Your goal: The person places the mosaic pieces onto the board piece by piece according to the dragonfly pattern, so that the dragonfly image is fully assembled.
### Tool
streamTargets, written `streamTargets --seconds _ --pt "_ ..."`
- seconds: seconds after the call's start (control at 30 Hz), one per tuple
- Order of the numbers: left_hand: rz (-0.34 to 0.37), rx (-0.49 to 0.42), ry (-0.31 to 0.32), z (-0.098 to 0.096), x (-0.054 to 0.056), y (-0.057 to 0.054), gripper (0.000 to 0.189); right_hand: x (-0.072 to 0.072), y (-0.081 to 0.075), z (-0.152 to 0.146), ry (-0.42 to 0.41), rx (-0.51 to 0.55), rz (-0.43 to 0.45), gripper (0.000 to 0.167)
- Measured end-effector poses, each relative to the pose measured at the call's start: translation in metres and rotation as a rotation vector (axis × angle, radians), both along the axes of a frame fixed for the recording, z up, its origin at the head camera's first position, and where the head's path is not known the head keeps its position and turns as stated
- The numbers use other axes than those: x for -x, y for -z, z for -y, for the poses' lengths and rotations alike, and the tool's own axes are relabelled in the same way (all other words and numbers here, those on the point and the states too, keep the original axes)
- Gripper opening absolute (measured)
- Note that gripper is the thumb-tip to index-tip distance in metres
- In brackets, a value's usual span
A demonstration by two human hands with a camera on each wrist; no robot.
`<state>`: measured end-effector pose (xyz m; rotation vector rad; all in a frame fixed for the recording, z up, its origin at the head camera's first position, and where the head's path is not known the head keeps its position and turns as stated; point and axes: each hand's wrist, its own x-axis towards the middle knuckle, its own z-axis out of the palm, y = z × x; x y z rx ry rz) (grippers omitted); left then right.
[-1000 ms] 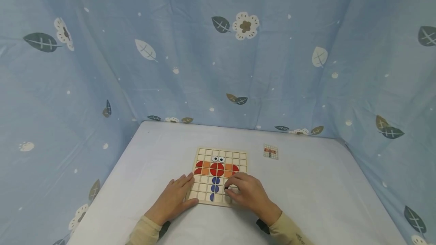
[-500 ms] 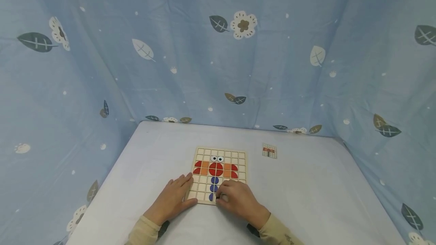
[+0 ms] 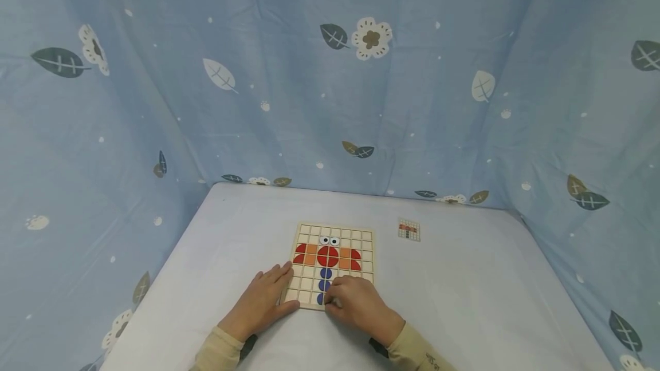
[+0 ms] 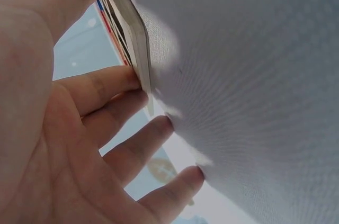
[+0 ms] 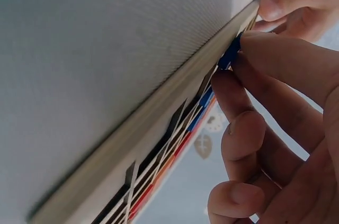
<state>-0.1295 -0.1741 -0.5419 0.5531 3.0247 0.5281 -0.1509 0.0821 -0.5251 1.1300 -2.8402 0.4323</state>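
A wooden grid board (image 3: pixel 305 285) lies on the white table, with flat coloured tiles set in its squares. Two eye tiles (image 3: pixel 330 241) sit above a red circle (image 3: pixel 327 256), flanked by orange squares (image 3: pixel 345 258) and red corner pieces. Below the circle runs a column of blue tiles (image 3: pixel 326 273). My right hand (image 3: pixel 361 305) pinches a blue tile (image 5: pixel 229 53) between thumb and fingers, right at the bottom row near the front rim. My left hand (image 3: pixel 260 305) rests with extended fingers at the board's left front corner; in the left wrist view, fingertips touch the board's edge (image 4: pixel 139 38).
A small pattern card (image 3: pixel 409 229) with a similar picture lies on the table (image 3: pixel 464 291), right of the board's far corner. Blue patterned curtains (image 3: pixel 289 85) stand behind the table and along both sides.
My right hand has moved left and toward me over the board, bringing the tile to the bottom row beside the blue column. My left hand has stayed in place.
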Motion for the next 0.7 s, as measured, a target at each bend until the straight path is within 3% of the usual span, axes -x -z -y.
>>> streamTargets --seconds 0.43,0.7 --pt "-0.021 0.007 0.012 0.0003 -0.0007 -0.0026 0.077 0.0046 0.0021 0.001 0.02 0.031 0.05 0.008" --pt "-0.015 -0.002 0.008 0.0003 -0.0022 -0.0022 0.077 0.0027 0.0032 0.0022 0.017 0.009 -0.058 0.008"
